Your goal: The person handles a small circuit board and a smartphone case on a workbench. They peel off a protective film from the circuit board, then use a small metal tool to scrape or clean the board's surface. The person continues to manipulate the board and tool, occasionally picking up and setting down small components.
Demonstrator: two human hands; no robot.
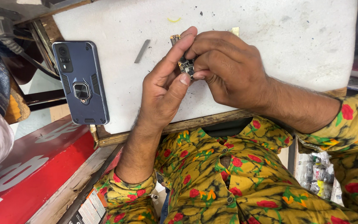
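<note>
Both my hands meet over the near half of a white worktop (270, 33). Between them is a small dark circuit board (184, 64) with tiny metal parts; its upper end (174, 39) sticks out above my fingers. My left hand (164, 89) pinches the board between thumb and fingers. My right hand (228, 68) curls over it from the right, fingertips pressing on the board. Most of the board is hidden by my fingers.
A dark blue phone (81, 83) in a rugged case lies face down at the worktop's left edge, a cable plugged into its bottom. A thin grey metal strip (142, 51) lies left of my hands. A red board (30, 166) sits lower left.
</note>
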